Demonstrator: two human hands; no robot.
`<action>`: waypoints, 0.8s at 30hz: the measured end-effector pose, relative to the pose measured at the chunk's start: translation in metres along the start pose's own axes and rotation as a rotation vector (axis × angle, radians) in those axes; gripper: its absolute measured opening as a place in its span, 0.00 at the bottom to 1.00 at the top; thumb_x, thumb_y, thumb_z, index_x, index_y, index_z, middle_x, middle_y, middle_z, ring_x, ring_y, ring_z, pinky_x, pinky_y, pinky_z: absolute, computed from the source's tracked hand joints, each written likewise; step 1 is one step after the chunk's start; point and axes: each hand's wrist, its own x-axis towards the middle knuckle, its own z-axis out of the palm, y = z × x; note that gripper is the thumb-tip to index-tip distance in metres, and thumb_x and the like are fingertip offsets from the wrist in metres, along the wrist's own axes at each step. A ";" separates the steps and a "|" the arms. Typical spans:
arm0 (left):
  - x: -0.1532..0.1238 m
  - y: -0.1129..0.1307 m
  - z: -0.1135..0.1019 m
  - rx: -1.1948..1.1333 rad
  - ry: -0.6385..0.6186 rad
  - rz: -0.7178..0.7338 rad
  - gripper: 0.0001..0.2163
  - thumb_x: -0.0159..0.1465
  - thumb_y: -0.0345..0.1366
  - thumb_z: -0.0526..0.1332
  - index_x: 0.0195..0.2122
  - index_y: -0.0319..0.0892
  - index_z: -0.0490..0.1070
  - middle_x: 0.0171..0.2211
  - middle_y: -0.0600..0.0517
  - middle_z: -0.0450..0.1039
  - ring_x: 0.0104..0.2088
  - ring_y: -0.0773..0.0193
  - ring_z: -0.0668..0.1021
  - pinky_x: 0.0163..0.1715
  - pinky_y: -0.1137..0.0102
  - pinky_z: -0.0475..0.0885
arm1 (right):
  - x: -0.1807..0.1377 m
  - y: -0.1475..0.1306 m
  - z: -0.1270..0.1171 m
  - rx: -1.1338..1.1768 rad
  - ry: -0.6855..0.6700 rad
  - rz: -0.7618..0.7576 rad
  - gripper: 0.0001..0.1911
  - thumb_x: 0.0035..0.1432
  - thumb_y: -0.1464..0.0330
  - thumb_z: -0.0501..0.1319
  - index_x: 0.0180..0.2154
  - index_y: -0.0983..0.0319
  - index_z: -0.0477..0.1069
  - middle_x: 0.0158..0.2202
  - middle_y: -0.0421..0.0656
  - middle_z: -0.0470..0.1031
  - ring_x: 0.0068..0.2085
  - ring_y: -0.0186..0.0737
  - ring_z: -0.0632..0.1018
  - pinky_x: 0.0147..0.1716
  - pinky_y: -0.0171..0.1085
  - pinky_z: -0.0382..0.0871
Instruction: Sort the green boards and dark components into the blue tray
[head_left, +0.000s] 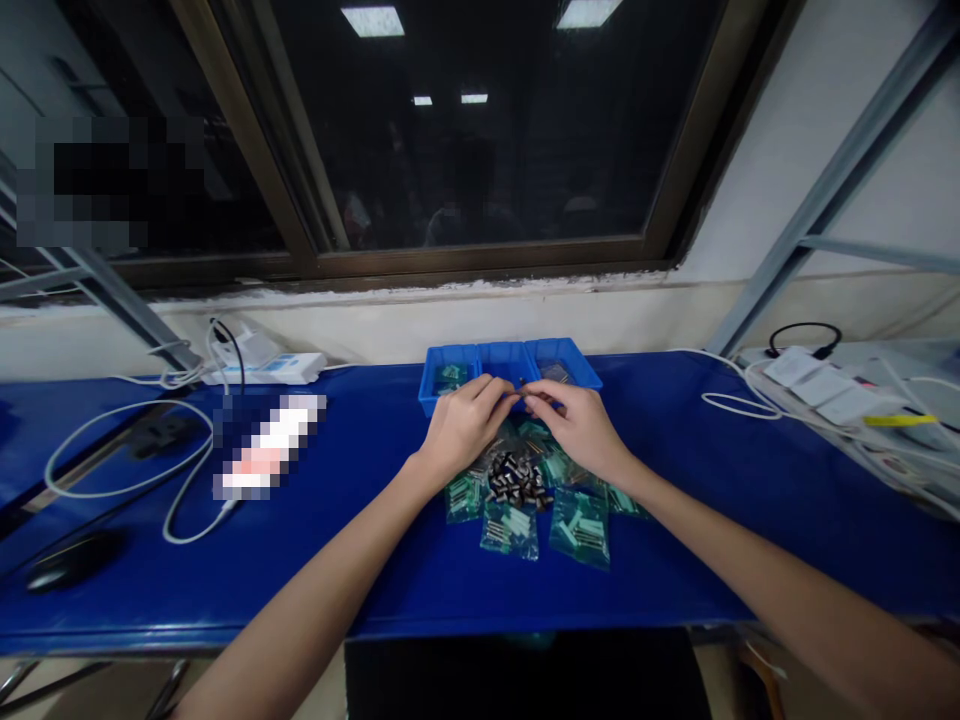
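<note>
Above the middle of the blue table [150,600], the left hand [465,425] and the right hand [577,425] meet with their fingertips pressed together; the grip of both hands pinches a tiny dark part [520,382], too small to make out in detail, just in front of a blue plastic tray [442,385]; the tray's 3 square compartments sit in a row against the table's far edge; a green-filled packet [453,376] lies in the left compartment, while a greyish item [556,372] lies in the right one; the hands partly block the tray's front wall; below the palms, glossy clear plastic bags [581,528] of green pieces and thin metal pins lie overlapping; on them sits a rough heap of short dark cylinders [517,480] with bright metal ends; toward the left edge, a looped white cable [127,440] curves near a white power strip [262,362], and a black computer mouse [75,560] sits near the front corner; a pixelated object [270,445] lies between them and the hands; past the right end, white cards [817,385] lie beside a coiled black cable [802,335].
</note>
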 end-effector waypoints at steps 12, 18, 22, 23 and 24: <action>-0.001 -0.002 0.002 -0.046 0.086 -0.159 0.12 0.69 0.34 0.54 0.52 0.39 0.60 0.40 0.48 0.76 0.28 0.68 0.78 0.26 0.72 0.72 | 0.009 0.000 -0.017 -0.172 0.196 -0.054 0.11 0.64 0.65 0.56 0.43 0.60 0.74 0.38 0.46 0.78 0.36 0.43 0.78 0.31 0.37 0.68; 0.000 -0.002 -0.001 -0.017 -0.020 -0.108 0.09 0.69 0.32 0.51 0.49 0.41 0.63 0.43 0.48 0.73 0.34 0.66 0.78 0.34 0.70 0.75 | 0.017 0.023 -0.036 -0.381 0.300 -0.032 0.16 0.64 0.67 0.55 0.52 0.64 0.67 0.36 0.48 0.76 0.37 0.45 0.76 0.39 0.42 0.69; 0.000 0.000 -0.002 0.015 -0.122 -0.075 0.09 0.70 0.33 0.50 0.49 0.42 0.65 0.41 0.48 0.73 0.36 0.64 0.78 0.33 0.70 0.74 | 0.017 0.027 -0.039 -0.789 0.225 -0.044 0.17 0.63 0.68 0.54 0.51 0.69 0.69 0.45 0.59 0.71 0.48 0.59 0.70 0.44 0.51 0.65; 0.000 0.000 -0.001 0.022 -0.148 -0.066 0.09 0.70 0.32 0.50 0.48 0.42 0.66 0.40 0.49 0.74 0.35 0.64 0.78 0.32 0.70 0.74 | 0.016 0.024 -0.038 -0.840 0.196 -0.068 0.16 0.64 0.69 0.52 0.49 0.68 0.71 0.46 0.60 0.70 0.49 0.59 0.70 0.44 0.50 0.65; 0.000 0.000 -0.001 0.029 -0.175 -0.055 0.09 0.70 0.32 0.50 0.47 0.42 0.67 0.39 0.49 0.74 0.34 0.64 0.78 0.32 0.70 0.73 | 0.014 0.020 -0.036 -0.847 0.159 -0.089 0.16 0.65 0.69 0.51 0.47 0.67 0.72 0.46 0.59 0.70 0.48 0.58 0.70 0.43 0.49 0.65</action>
